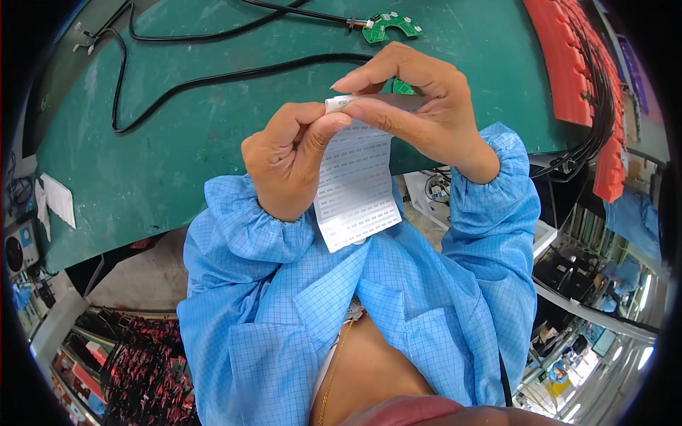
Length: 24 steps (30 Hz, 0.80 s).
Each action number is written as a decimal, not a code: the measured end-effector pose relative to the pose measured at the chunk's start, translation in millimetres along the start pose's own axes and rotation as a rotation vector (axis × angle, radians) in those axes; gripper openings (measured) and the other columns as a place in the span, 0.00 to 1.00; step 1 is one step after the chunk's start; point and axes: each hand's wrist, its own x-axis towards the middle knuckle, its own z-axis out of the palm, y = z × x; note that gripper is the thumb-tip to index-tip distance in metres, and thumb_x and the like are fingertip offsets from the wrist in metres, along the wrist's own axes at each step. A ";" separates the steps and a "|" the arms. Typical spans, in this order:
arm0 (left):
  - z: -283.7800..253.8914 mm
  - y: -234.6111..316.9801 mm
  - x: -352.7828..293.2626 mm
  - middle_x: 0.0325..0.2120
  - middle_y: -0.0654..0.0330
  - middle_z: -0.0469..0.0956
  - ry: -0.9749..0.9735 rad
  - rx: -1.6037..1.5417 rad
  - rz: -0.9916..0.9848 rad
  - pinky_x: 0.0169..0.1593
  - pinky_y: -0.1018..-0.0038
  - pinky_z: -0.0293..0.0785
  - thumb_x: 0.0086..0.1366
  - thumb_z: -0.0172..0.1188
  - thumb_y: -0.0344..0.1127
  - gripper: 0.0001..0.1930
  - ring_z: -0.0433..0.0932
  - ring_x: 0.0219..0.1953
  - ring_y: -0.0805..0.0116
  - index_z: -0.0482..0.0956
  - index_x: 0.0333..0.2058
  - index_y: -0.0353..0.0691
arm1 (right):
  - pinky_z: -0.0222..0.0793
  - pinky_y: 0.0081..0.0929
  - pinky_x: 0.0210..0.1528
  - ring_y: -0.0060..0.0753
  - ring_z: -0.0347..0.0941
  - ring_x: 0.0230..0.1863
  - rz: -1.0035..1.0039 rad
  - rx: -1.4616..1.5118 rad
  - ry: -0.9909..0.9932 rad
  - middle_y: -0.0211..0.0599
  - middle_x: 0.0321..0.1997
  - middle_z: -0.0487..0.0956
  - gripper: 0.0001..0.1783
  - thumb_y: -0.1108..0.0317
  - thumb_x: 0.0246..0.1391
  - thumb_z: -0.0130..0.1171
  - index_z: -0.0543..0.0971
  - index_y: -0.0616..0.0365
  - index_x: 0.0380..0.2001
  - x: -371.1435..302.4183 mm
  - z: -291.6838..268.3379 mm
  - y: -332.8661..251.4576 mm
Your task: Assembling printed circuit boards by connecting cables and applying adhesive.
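A white sheet of small printed labels hangs in front of my chest, its top edge bent over into a curl. My left hand pinches the curled edge between thumb and fingers. My right hand is closed on the same edge from the other side, thumb below and index finger arched above. Just beyond my right fingers, part of a green circuit board shows; the rest is hidden behind the hand. A black cable runs across the table towards that board.
On the green table, a curved green circuit board with its own black cable lies at the far side. Torn white paper rests at the left edge. A red foam rack holding several black cables stands at the right.
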 end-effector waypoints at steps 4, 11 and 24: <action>1.3 0.1 0.4 0.20 0.59 0.79 0.007 0.029 0.055 0.25 0.85 0.67 0.60 0.63 0.32 0.07 0.73 0.23 0.83 0.78 0.32 0.33 | 0.76 0.21 0.40 0.25 0.76 0.37 -0.039 -0.056 -0.052 0.37 0.35 0.78 0.11 0.75 0.46 0.66 0.80 0.62 0.36 1.1 -3.1 1.8; 3.9 4.2 0.7 0.19 0.59 0.79 -0.005 0.056 0.000 0.24 0.85 0.68 0.60 0.63 0.31 0.07 0.74 0.22 0.83 0.78 0.31 0.33 | 0.73 0.19 0.34 0.25 0.75 0.34 -0.109 -0.045 0.063 0.36 0.33 0.78 0.08 0.77 0.44 0.67 0.80 0.63 0.31 -1.0 0.6 5.3; 4.7 3.7 -10.7 0.24 0.52 0.79 -0.468 0.124 -0.031 0.27 0.74 0.73 0.57 0.63 0.28 0.06 0.79 0.23 0.62 0.79 0.31 0.32 | 0.67 0.21 0.38 0.24 0.70 0.34 0.343 -0.110 -0.188 0.35 0.33 0.75 0.04 0.73 0.55 0.58 0.76 0.64 0.32 -14.2 -90.1 31.3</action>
